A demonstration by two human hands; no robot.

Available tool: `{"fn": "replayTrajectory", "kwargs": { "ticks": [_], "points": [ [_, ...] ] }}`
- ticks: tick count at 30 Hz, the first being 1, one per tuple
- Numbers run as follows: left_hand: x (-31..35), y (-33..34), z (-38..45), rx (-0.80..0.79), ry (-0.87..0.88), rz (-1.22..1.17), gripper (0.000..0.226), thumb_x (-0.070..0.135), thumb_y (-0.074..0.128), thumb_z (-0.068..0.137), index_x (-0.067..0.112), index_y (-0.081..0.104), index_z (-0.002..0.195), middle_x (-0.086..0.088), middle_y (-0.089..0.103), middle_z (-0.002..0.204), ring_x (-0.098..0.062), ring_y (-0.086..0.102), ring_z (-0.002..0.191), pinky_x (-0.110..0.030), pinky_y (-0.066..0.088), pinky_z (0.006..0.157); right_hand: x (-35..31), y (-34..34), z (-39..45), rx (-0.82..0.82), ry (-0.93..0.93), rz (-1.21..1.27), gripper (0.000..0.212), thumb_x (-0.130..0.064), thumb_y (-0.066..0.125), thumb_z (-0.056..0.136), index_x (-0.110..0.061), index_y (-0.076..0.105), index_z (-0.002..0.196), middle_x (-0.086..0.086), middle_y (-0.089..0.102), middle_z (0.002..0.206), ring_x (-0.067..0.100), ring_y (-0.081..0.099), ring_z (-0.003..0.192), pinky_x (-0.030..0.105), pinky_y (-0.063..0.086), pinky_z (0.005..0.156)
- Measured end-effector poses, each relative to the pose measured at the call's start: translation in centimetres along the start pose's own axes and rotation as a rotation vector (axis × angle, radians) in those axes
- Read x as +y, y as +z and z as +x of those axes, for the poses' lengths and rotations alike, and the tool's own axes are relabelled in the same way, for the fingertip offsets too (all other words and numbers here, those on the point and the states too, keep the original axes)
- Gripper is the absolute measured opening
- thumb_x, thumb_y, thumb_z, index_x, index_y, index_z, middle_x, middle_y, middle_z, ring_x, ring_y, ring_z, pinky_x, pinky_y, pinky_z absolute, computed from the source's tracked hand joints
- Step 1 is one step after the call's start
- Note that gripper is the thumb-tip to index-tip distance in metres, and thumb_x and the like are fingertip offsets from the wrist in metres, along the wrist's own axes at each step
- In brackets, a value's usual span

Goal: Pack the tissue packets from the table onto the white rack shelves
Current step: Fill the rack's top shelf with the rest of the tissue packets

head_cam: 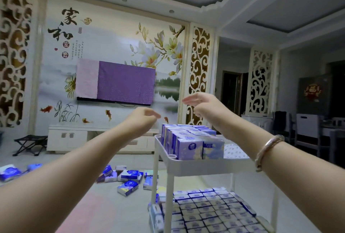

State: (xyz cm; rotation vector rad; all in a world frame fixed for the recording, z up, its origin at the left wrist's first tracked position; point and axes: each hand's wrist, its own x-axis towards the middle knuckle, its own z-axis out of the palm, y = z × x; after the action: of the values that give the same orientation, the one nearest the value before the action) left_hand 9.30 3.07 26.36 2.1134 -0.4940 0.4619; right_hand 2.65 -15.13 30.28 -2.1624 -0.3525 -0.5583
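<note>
Both arms outstretched; left hand (141,116) and right hand (201,104) raised, fingers relaxed, empty, at 12 o'clock above rack (186,163) packets (190,142).

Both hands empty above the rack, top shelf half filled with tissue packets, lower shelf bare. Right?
Not quite. The head view shows the lower shelf packed with rows of tissue packets, not bare. The rest holds: left hand and right hand hold nothing above the rack, top shelf half filled.
</note>
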Motion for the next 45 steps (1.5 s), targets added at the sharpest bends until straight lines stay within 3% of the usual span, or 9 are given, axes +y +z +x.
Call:
{"fn": "replayTrajectory", "kwargs": {
  "ticks": [7, 12, 17, 25, 28, 32, 35, 39, 45],
  "points": [
    [-9.4, -5.7, -5.5, 0.129, -0.146, -0.052, 0.034, 0.004, 0.043, 0.090, 0.021, 0.071, 0.100, 0.001, 0.065, 0.112, -0.013, 0.055, 0.105, -0.024, 0.038, 0.086, -4.7, 14.2, 0.1, -0.156, -0.116, 0.152, 0.041, 0.007, 0.043, 0.086, -0.012, 0.056, 0.120, 0.002, 0.058, 0.124, 0.011, 0.052, 0.114, 0.014, 0.043, 0.075],
    [-19.0, -6.0, -8.5, 0.205, -0.338, -0.067, 0.032, 0.005, 0.044, 0.091, 0.018, 0.071, 0.102, -0.001, 0.066, 0.107, -0.014, 0.055, 0.094, -0.019, 0.039, 0.061, 1.3, 26.7, 0.6, -0.224, 0.120, 0.097, 0.038, -0.003, 0.046, 0.088, -0.011, 0.052, 0.124, 0.009, 0.055, 0.127, 0.023, 0.053, 0.115, 0.031, 0.045, 0.089],
    [-27.5, -3.5, -8.7, 0.200, -0.457, -0.076, 0.033, 0.006, 0.044, 0.088, 0.021, 0.072, 0.097, -0.001, 0.068, 0.114, -0.018, 0.059, 0.110, -0.027, 0.044, 0.090, 10.1, 32.8, 1.8, -0.206, 0.260, -0.193, 0.038, -0.009, 0.047, 0.086, -0.011, 0.049, 0.124, 0.010, 0.053, 0.122, 0.026, 0.051, 0.097, 0.026, 0.043, 0.067],
    [-34.4, 3.7, -7.3, 0.251, -0.511, -0.109, 0.030, 0.004, 0.046, 0.084, 0.025, 0.067, 0.091, 0.000, 0.070, 0.104, -0.018, 0.063, 0.096, -0.024, 0.044, 0.081, 20.8, 36.0, 5.9, -0.098, 0.380, -0.525, 0.067, -0.053, 0.056, 0.083, -0.017, 0.038, 0.137, 0.015, 0.027, 0.151, 0.034, 0.017, 0.142, 0.049, 0.020, 0.114],
    [-34.8, 5.3, -6.8, 0.213, -0.426, -0.057, 0.031, 0.012, 0.046, 0.080, 0.027, 0.067, 0.097, 0.007, 0.067, 0.108, -0.016, 0.060, 0.103, -0.029, 0.044, 0.095, 22.6, 35.2, 7.0, -0.127, 0.464, -0.608, 0.096, -0.076, 0.054, 0.071, -0.027, 0.022, 0.148, 0.011, 0.005, 0.159, 0.036, -0.005, 0.146, 0.058, 0.004, 0.113],
    [-35.0, 5.2, -6.7, 0.205, -0.384, -0.115, 0.035, -0.002, 0.045, 0.083, 0.017, 0.068, 0.101, 0.003, 0.066, 0.108, -0.012, 0.058, 0.102, -0.019, 0.038, 0.085, 23.8, 34.5, 8.4, -0.240, 0.537, -0.617, 0.107, -0.086, 0.047, 0.065, -0.035, 0.011, 0.151, 0.015, -0.008, 0.160, 0.038, -0.013, 0.145, 0.059, -0.006, 0.113],
    [-35.1, 4.8, -7.0, 0.221, -0.392, -0.180, 0.036, -0.004, 0.044, 0.083, 0.019, 0.067, 0.099, 0.006, 0.064, 0.106, -0.009, 0.056, 0.098, -0.015, 0.036, 0.086, 24.8, 34.9, 9.1, -0.322, 0.594, -0.655, 0.110, -0.098, 0.035, 0.053, -0.047, 0.012, 0.148, 0.007, 0.004, 0.161, 0.036, -0.008, 0.146, 0.059, -0.009, 0.112],
    [-34.8, 4.8, -6.9, 0.216, -0.414, -0.233, 0.038, -0.004, 0.043, 0.084, 0.020, 0.067, 0.103, 0.006, 0.064, 0.112, -0.006, 0.053, 0.097, -0.015, 0.035, 0.084, 24.2, 35.1, 8.0, -0.338, 0.496, -0.666, 0.087, -0.097, 0.036, 0.049, -0.040, 0.054, 0.112, -0.006, 0.043, 0.138, 0.025, 0.019, 0.141, 0.060, -0.001, 0.113],
    [-34.4, 4.8, -7.1, 0.128, -0.357, -0.182, 0.041, 0.014, 0.055, 0.089, 0.024, 0.054, 0.130, 0.005, 0.051, 0.134, -0.009, 0.049, 0.107, -0.021, 0.036, 0.092, 21.2, 35.7, 5.1, -0.448, 0.316, -0.755, 0.081, -0.093, 0.040, 0.055, -0.034, 0.053, 0.109, 0.000, 0.049, 0.131, 0.028, 0.034, 0.132, 0.057, 0.020, 0.109]
  ]
}}
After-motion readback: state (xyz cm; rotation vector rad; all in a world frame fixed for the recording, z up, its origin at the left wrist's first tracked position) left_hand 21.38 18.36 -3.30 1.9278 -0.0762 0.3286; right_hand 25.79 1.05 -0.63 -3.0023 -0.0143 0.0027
